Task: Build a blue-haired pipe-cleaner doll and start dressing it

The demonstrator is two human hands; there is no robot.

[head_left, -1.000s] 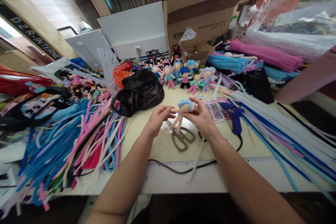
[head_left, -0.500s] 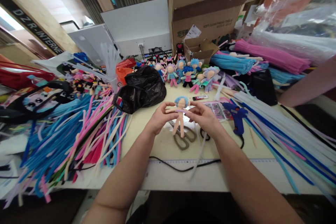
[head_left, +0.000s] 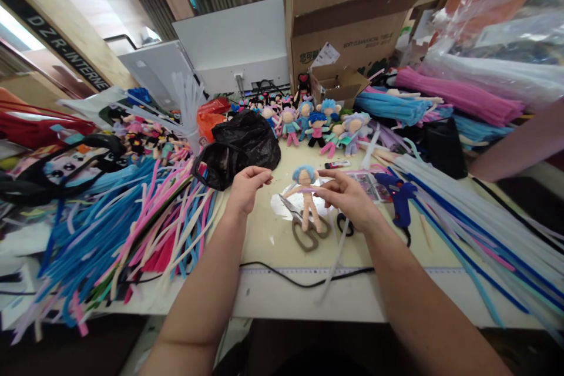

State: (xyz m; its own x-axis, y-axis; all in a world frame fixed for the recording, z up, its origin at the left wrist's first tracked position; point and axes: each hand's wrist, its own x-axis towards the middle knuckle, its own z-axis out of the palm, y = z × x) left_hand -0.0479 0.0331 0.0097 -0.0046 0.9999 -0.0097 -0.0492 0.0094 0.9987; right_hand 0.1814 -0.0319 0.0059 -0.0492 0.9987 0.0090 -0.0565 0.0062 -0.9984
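Observation:
My right hand (head_left: 348, 197) pinches a small pipe-cleaner doll (head_left: 307, 200) with a blue head and bare tan body, holding it upright above the table. A thin purple strand crosses the doll's chest at my fingertips. My left hand (head_left: 247, 187) is a little to the doll's left, apart from it, fingers pinched together; whether anything is in them I cannot make out. Grey-handled scissors (head_left: 304, 229) lie on the table right under the doll.
A blue glue gun (head_left: 399, 194) lies right of my hand, its black cord (head_left: 308, 279) running along the table's front. A black plastic bag (head_left: 240, 150) sits to the left. Pipe cleaners (head_left: 114, 229) are heaped on both sides. Finished dolls (head_left: 317, 123) and a cardboard box (head_left: 348, 23) stand behind.
The doll has turned from lying tilted to hanging upright. My left hand has let go of it and drawn away to the left; my right hand alone keeps it.

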